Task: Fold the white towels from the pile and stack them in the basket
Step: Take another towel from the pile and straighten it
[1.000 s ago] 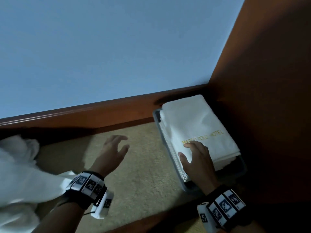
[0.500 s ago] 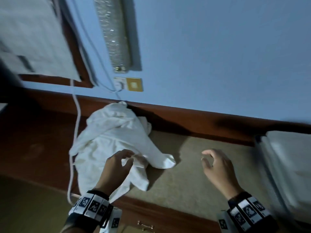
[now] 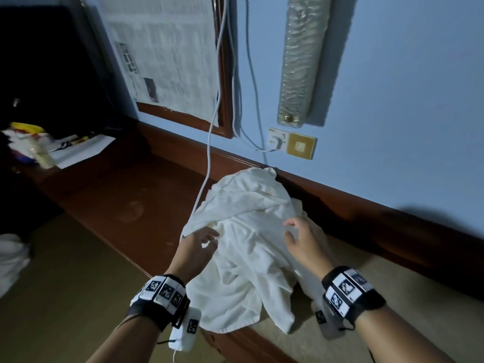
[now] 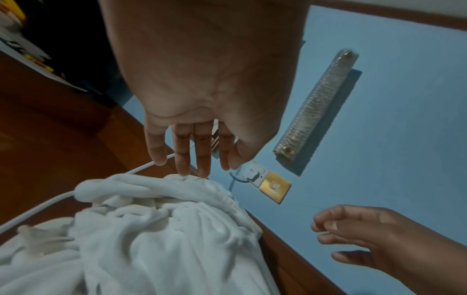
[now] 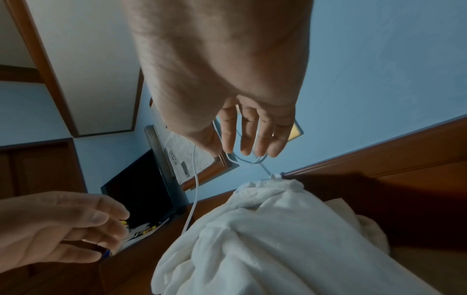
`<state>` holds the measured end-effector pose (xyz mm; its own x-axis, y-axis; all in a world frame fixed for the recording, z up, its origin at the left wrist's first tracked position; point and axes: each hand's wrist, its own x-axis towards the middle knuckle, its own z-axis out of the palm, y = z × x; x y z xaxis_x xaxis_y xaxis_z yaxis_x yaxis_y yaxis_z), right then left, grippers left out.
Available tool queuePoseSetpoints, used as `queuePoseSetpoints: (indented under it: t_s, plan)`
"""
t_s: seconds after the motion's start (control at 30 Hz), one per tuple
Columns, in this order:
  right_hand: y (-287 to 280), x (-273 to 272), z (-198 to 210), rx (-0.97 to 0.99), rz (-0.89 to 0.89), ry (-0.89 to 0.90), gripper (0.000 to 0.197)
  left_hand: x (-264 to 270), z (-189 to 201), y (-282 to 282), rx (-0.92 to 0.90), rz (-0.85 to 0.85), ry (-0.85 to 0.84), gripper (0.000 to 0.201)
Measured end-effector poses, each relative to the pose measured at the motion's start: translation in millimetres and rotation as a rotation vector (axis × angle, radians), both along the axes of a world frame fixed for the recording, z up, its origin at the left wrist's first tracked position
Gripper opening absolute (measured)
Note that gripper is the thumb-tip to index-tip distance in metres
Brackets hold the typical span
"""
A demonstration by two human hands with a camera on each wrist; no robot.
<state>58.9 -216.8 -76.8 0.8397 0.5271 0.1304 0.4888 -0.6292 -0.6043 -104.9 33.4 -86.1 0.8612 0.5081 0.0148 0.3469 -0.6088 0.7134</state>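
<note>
White pile (image 3: 248, 247) heaped lower centre of head view, against the wall ledge; left hand (image 3: 195, 254) and right hand (image 3: 305, 243) flank it, fingers loosely spread, holding nothing, likely seeking an edge | left wrist: fingertips (image 4: 184, 169) just meet cloth | right wrist: fingers (image 5: 248, 139) apart above pile, cable (image 5: 196, 189) beyond | basket unseen
</note>
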Motion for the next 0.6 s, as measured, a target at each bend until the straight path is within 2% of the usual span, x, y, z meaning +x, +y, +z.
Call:
queuePoseSetpoints:
  t_s: [0.1,0.2,0.3,0.33,0.37,0.43,0.5,0.6]
  plan:
    - [47,42,-7,-0.048,0.051,-0.001,0.024,28,-10,27,0.004,0.003,0.037,0.016]
    - [91,85,-21,-0.228,0.045,-0.004,0.041,59,-19,50,0.023,-0.001,0.076,0.016]
    - [122,127,-45,-0.378,0.099,-0.031,0.059,86,-32,68,0.049,0.008,0.116,0.029]
    - [129,138,-53,-0.414,0.137,-0.035,0.060,93,-36,73,0.049,0.014,0.125,0.033]
    - [134,148,-63,-0.433,0.168,-0.031,0.053,100,-40,77,0.049,0.015,0.138,0.037]
    - [141,161,-71,-0.426,0.197,-0.048,0.029,111,-47,84,0.054,0.010,0.165,0.046]
    - [139,163,-59,-0.343,0.217,-0.027,0.007,118,-50,89,0.048,0.004,0.183,0.065]
    - [121,153,-16,-0.124,0.300,0.083,0.022,131,-50,90,0.063,-0.045,0.194,0.105]
